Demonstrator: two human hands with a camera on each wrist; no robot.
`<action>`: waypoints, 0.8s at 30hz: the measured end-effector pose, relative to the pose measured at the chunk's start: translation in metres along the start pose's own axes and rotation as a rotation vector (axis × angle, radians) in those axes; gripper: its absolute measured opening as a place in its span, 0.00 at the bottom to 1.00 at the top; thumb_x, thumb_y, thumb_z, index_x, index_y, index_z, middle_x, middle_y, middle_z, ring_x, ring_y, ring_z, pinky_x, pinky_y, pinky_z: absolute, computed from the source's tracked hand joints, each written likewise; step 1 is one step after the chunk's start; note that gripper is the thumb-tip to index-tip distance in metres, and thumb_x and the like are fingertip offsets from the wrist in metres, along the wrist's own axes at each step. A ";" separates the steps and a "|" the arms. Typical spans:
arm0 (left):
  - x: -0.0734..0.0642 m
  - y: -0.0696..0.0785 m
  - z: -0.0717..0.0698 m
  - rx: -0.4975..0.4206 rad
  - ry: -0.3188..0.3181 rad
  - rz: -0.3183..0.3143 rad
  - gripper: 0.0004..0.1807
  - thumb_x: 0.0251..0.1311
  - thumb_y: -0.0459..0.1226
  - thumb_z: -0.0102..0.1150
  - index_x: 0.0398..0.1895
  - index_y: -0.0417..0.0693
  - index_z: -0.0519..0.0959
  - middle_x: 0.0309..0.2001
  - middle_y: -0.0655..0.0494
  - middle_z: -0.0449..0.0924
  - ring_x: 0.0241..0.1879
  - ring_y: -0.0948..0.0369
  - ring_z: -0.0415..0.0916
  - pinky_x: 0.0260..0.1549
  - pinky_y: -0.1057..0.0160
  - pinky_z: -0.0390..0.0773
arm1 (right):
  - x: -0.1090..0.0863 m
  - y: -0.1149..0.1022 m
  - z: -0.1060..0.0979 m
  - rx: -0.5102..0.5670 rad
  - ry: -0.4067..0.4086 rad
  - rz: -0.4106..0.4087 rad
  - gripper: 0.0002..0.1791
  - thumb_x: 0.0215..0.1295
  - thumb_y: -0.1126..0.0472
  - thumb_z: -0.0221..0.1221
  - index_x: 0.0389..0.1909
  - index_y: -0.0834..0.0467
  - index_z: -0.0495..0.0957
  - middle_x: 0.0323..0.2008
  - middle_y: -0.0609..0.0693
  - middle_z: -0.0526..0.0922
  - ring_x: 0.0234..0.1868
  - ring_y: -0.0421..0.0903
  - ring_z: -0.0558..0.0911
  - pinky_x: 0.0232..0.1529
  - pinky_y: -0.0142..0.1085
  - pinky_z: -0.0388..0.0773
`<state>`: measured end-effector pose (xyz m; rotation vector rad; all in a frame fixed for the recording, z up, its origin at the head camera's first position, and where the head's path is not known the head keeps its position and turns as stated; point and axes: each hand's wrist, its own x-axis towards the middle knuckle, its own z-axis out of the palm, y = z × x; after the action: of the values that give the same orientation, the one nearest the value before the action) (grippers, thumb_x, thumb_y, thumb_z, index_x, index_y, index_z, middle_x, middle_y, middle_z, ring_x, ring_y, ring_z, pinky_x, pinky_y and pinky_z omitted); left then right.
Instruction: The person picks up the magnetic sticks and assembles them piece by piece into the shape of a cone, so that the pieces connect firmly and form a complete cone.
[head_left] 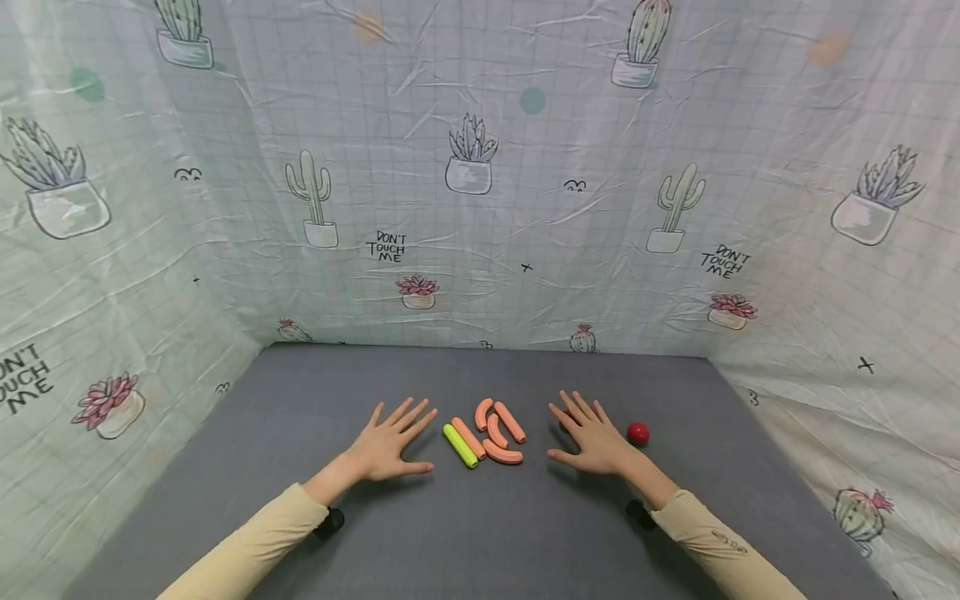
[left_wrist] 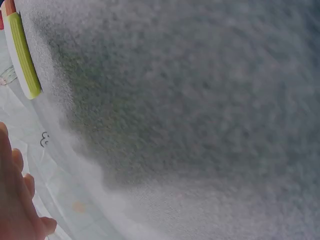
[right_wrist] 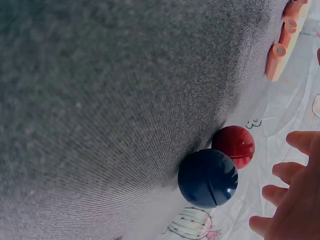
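My left hand [head_left: 384, 448] hovers over the grey table with its fingers spread, just left of a yellow-green straight ribbed tube [head_left: 461, 446]. Against that tube lies an orange straight tube [head_left: 468, 438]; a second orange straight tube [head_left: 510, 422] is farther back. Three curved orange tubes, among them a front one [head_left: 502, 452], lie between the straight ones. To their right, my right hand [head_left: 597, 442] is also spread, holding nothing. Beside it sits a red ball [head_left: 637, 433]. The right wrist view also has a dark blue ball [right_wrist: 207, 178], which I cannot see in the head view.
The grey table [head_left: 300, 400] is enclosed at the back and sides by a hanging sheet [head_left: 525, 308] printed with cacti. Each wrist wears a black device, such as the left one [head_left: 330, 523].
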<state>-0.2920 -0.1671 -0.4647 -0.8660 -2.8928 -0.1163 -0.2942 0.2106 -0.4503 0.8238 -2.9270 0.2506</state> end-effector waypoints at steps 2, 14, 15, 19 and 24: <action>0.001 0.002 0.000 0.004 -0.002 0.010 0.46 0.48 0.68 0.45 0.68 0.58 0.50 0.70 0.58 0.44 0.69 0.51 0.43 0.59 0.36 0.42 | 0.000 0.001 0.001 -0.004 0.007 -0.007 0.43 0.54 0.34 0.50 0.67 0.52 0.52 0.69 0.56 0.47 0.70 0.57 0.46 0.63 0.58 0.43; 0.007 0.010 -0.001 0.026 -0.004 0.098 0.45 0.50 0.68 0.42 0.69 0.58 0.49 0.70 0.54 0.47 0.69 0.51 0.45 0.59 0.36 0.45 | -0.002 0.006 -0.001 -0.032 0.078 -0.051 0.41 0.54 0.37 0.53 0.65 0.53 0.57 0.68 0.56 0.52 0.68 0.58 0.52 0.62 0.59 0.47; 0.007 0.011 -0.001 0.019 -0.006 0.103 0.45 0.50 0.67 0.42 0.69 0.57 0.49 0.70 0.54 0.47 0.69 0.50 0.45 0.59 0.36 0.45 | -0.002 0.007 -0.001 -0.034 0.076 -0.051 0.41 0.54 0.37 0.53 0.66 0.53 0.57 0.68 0.55 0.52 0.68 0.58 0.52 0.62 0.58 0.47; 0.008 0.013 -0.002 -0.002 -0.029 0.126 0.44 0.52 0.66 0.42 0.69 0.57 0.49 0.70 0.53 0.47 0.69 0.50 0.45 0.59 0.36 0.44 | -0.003 0.009 -0.001 -0.036 0.066 -0.047 0.41 0.54 0.37 0.53 0.66 0.52 0.56 0.69 0.53 0.51 0.69 0.56 0.50 0.63 0.58 0.46; 0.010 0.018 -0.002 -0.018 -0.047 0.159 0.43 0.53 0.65 0.41 0.69 0.57 0.48 0.70 0.53 0.46 0.68 0.50 0.46 0.59 0.36 0.45 | -0.005 0.010 -0.001 -0.032 0.071 -0.061 0.40 0.54 0.39 0.54 0.65 0.53 0.57 0.68 0.53 0.52 0.69 0.56 0.50 0.63 0.58 0.46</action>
<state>-0.2907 -0.1469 -0.4607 -1.1113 -2.8555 -0.1085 -0.2954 0.2214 -0.4510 0.8787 -2.8279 0.2233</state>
